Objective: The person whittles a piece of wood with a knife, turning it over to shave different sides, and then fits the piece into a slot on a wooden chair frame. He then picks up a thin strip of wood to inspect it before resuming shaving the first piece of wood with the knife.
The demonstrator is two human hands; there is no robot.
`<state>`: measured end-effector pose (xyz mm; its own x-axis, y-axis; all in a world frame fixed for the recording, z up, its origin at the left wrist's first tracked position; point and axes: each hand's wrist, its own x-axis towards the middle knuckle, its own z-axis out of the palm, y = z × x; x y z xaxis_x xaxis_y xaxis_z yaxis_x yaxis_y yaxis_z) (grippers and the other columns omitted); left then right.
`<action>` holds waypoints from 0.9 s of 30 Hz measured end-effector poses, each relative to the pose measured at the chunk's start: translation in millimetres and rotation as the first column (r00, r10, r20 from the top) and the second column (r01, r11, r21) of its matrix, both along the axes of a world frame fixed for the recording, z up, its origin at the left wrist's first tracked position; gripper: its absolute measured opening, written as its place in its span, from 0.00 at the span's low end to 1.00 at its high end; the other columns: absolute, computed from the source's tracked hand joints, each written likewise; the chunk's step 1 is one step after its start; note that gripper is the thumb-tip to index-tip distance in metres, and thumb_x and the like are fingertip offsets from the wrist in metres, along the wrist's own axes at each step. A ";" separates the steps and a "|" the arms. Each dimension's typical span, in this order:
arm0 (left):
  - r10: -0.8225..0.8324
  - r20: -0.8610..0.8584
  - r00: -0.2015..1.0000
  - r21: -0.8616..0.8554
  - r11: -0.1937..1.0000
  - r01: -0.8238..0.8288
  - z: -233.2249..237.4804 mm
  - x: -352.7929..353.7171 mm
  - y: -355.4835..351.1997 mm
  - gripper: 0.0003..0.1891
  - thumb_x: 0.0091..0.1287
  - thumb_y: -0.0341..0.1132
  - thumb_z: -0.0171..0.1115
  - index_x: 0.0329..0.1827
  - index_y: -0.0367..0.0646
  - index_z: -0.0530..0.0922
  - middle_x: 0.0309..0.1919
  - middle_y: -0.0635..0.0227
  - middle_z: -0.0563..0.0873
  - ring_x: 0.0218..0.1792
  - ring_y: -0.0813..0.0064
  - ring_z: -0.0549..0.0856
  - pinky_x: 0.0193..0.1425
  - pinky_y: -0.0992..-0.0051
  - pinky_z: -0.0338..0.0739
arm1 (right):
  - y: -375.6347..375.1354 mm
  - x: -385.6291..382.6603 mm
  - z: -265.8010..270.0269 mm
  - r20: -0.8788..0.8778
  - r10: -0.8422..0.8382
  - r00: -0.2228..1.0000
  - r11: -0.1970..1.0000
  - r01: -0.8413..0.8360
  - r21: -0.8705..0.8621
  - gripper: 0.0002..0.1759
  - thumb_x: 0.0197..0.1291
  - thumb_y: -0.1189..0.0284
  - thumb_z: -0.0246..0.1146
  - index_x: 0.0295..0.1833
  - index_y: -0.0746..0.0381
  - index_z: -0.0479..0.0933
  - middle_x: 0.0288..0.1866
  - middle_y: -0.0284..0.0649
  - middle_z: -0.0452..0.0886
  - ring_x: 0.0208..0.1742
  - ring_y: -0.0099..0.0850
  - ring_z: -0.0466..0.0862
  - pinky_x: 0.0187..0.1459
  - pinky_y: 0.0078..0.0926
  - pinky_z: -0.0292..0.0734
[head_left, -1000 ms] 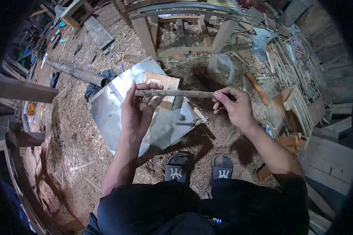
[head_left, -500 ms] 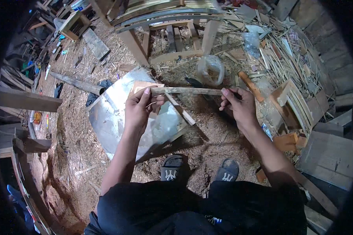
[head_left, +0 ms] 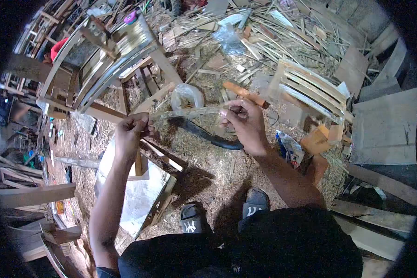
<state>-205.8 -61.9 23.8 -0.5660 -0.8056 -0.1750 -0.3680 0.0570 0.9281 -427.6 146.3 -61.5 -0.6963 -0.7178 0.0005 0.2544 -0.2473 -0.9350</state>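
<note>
A thin wooden strip (head_left: 190, 111) spans the space between my two hands, held roughly level at chest height and slightly blurred. My left hand (head_left: 132, 132) pinches its left end, with the fingers closed around it. At the other end, the thumb and fingers of my right hand (head_left: 246, 123) are closed on the strip. Below my left hand lies a pale, shiny-topped panel (head_left: 136, 199) with pieces of wood on it. A dark curved object (head_left: 208, 134) rests on the ground under the strip.
A wooden bench frame (head_left: 160, 67) stands ahead to the left. To the right is a slatted wooden piece (head_left: 310, 90), near an orange-brown wood block (head_left: 245, 94). A clear plastic bag (head_left: 187, 96) lies ahead. Scrap strips (head_left: 282, 41) cover the sawdust floor further off.
My view has turned to the right, so the bench now appears further left. Both hands still hold the strip, and the panel sits lower in view.
</note>
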 end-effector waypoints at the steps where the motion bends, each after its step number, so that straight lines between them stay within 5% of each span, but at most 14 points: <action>1: 0.029 0.004 1.000 0.101 0.994 -0.029 11.3 -13.6 4.6 0.12 0.74 0.30 0.64 0.54 0.29 0.81 0.35 0.62 0.87 0.33 0.75 0.87 0.38 0.74 0.84 | 3.9 -1.2 0.4 0.036 -0.033 0.999 0.999 0.033 -0.003 0.09 0.67 0.78 0.67 0.47 0.72 0.78 0.31 0.39 0.81 0.31 0.23 0.84 0.34 0.26 0.89; 9: -0.219 0.185 0.958 0.154 0.969 0.192 61.8 -53.9 -4.6 0.09 0.74 0.33 0.66 0.48 0.37 0.80 0.33 0.67 0.85 0.33 0.74 0.86 0.41 0.72 0.84 | 12.8 -12.7 -15.2 0.108 -0.101 0.989 0.995 0.100 0.022 0.10 0.66 0.78 0.68 0.49 0.70 0.77 0.36 0.40 0.84 0.28 0.23 0.83 0.30 0.23 0.83; 11: -0.277 0.380 0.882 0.047 0.958 0.281 74.3 -57.8 -1.0 0.10 0.73 0.35 0.67 0.48 0.37 0.80 0.32 0.65 0.86 0.32 0.74 0.87 0.41 0.72 0.84 | 11.4 -10.6 -11.8 0.108 -0.111 0.988 0.993 0.116 -0.037 0.11 0.66 0.78 0.68 0.49 0.70 0.77 0.37 0.40 0.84 0.28 0.23 0.83 0.31 0.23 0.82; 19: -0.328 0.382 0.864 0.065 0.942 0.329 78.7 -69.6 -9.4 0.11 0.72 0.36 0.69 0.44 0.35 0.82 0.32 0.62 0.88 0.32 0.75 0.88 0.40 0.74 0.84 | 25.3 -23.2 2.6 0.295 0.030 0.955 0.994 0.002 -0.105 0.08 0.67 0.77 0.69 0.44 0.72 0.79 0.30 0.38 0.83 0.27 0.23 0.83 0.31 0.22 0.81; 22: -0.378 0.317 0.870 0.058 0.923 0.380 56.6 -83.5 -18.5 0.07 0.72 0.29 0.68 0.43 0.33 0.83 0.30 0.63 0.87 0.29 0.74 0.88 0.33 0.75 0.84 | 41.8 -23.7 -2.0 0.206 -0.036 0.978 0.997 0.049 -0.056 0.09 0.66 0.76 0.69 0.39 0.72 0.78 0.28 0.39 0.83 0.23 0.24 0.82 0.28 0.25 0.80; 25: -0.438 0.323 0.839 0.051 0.893 0.447 30.8 -102.6 -16.2 0.05 0.71 0.27 0.67 0.42 0.33 0.82 0.29 0.62 0.87 0.28 0.75 0.88 0.31 0.75 0.84 | 72.3 -24.8 -0.3 0.034 -0.078 0.996 0.963 0.066 0.261 0.09 0.68 0.74 0.68 0.38 0.68 0.78 0.27 0.40 0.83 0.24 0.24 0.82 0.28 0.25 0.79; 27: -0.519 0.265 0.813 0.121 0.854 0.506 19.9 -115.9 -3.3 0.05 0.71 0.27 0.68 0.43 0.34 0.82 0.30 0.61 0.87 0.29 0.73 0.88 0.32 0.74 0.85 | 97.2 -26.0 -1.2 -0.008 -0.125 0.992 0.943 0.121 0.310 0.08 0.68 0.74 0.68 0.40 0.68 0.78 0.27 0.38 0.82 0.24 0.23 0.82 0.29 0.24 0.79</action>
<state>-321.7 -65.2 43.7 -0.8167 -0.4006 -0.4153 -0.5390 0.2727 0.7969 -453.6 243.5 -62.7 -0.7777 -0.5902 -0.2165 0.2516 0.0234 -0.9675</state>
